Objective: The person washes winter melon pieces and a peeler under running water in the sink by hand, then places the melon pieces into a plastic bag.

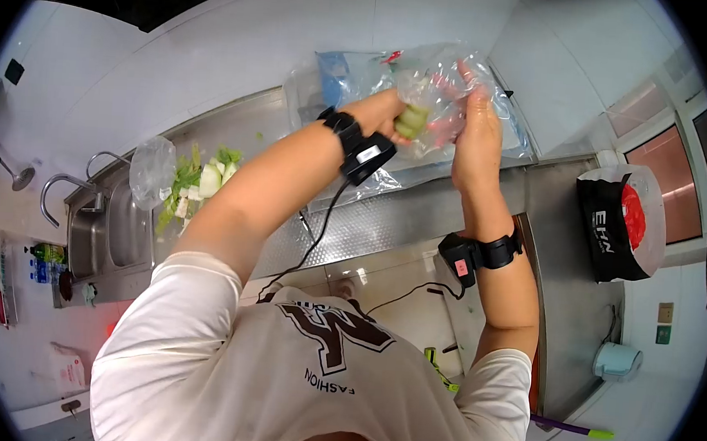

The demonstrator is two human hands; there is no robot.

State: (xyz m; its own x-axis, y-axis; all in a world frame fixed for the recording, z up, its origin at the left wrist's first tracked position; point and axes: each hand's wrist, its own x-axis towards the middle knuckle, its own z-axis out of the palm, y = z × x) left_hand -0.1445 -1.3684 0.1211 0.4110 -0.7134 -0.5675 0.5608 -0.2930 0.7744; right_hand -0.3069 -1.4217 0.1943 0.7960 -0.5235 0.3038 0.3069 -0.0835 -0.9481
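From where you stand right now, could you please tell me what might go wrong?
The green pieces in the left hand could slip, as the clear bag beside them looks limp. The black cable hanging from the left wrist might snag. The chopped vegetables near the sink could get knocked in.

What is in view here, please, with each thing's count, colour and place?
Clear plastic: several pieces, upper centre and left
Vegetable pieces: several, pale green, upper centre
Chopped vegetables: many, green and white, left
Sink: one, silver, left
Taps: two, silver, left
Ladle: one, silver and black, far left
Counter: one, silver, middle
Carrier bag: one, black, right
Shirt: one, white, lower centre
Wrist devices: two, black, on arms
Left hand: one, bare, upper centre
Right hand: one, bare, upper centre
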